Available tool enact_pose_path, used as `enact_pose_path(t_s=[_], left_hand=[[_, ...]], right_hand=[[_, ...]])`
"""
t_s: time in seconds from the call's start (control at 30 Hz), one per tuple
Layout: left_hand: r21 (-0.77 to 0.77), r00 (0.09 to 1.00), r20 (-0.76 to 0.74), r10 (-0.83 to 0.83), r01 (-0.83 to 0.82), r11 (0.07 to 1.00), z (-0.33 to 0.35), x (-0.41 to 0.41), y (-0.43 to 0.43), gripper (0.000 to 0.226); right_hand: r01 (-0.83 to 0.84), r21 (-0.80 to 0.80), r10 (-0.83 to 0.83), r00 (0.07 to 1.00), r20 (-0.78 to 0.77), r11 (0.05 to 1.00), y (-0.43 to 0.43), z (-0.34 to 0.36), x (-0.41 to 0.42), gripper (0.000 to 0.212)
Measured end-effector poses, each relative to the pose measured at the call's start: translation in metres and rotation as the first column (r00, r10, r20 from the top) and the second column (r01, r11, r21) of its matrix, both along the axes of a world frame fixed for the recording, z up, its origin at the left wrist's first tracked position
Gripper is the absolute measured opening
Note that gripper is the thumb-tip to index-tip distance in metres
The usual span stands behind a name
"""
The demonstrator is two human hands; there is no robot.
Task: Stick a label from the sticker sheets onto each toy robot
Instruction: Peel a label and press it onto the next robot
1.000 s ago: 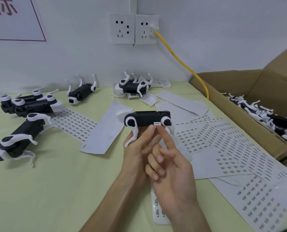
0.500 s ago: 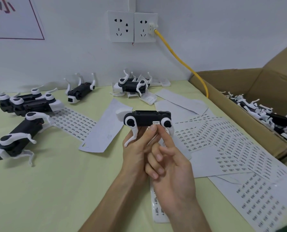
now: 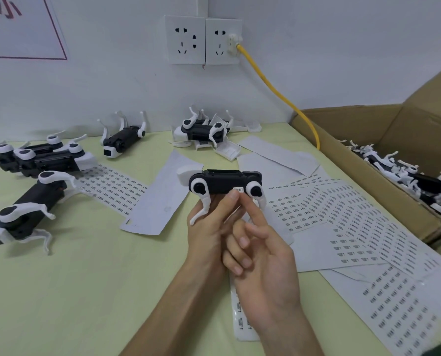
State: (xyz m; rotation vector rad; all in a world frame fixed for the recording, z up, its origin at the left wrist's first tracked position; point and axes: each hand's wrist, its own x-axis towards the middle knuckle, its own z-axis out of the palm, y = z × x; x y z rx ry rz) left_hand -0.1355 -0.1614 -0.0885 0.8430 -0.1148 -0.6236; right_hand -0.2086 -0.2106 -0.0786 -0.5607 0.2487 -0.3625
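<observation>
Nearest, a narrow sticker strip point(image 3: 242, 322) lies on the desk point(image 3: 73, 291) under the right wrist. Above it the right hand point(image 3: 263, 265) holds nothing: its forefinger point(image 3: 253, 214) reaches out straight to the lower edge of the label point(image 3: 238, 189), and the other fingers are loosely curled. The left hand point(image 3: 209, 227) grips the toy robot point(image 3: 224, 181) from beneath, raised clear of the desk, with the thumb tip against the same label on the black flank, just beside a white leg joint.

The step in hand looks to be pressing the label down. It would go best by rubbing from the middle out to both ends so that no corner lifts, with the left hand steadying the body and staying off the thin white legs.

Further right, the sticker sheets point(image 3: 355, 227) overlap in a fan. Beyond them the open cardboard box point(image 3: 368, 176) holds a heap of boxed robots point(image 3: 407, 176); whether these carry labels cannot be told. More loose robots point(image 3: 26, 211) lie at the left and by the wall.
</observation>
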Motion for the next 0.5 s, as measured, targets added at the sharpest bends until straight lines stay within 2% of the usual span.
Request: enact_pose_path(t_s=[0.27, 0.5], left_hand=[[0.054, 1.0, -0.019, 0.013, -0.012, 0.998, 0.0019, 0.0008, 0.0002, 0.034], [0.089, 0.997, -0.075, 0.036, -0.029, 0.996, 0.0018, -0.0009, 0.0003, 0.056]], right_hand=[[0.005, 0.006, -0.005, 1.0, -0.015, 1.0, 0.0011, 0.0005, -0.0004, 0.053], [0.003, 0.034, -0.002, 1.0, -0.015, 0.999, 0.0011, -0.0011, -0.0007, 0.05]])
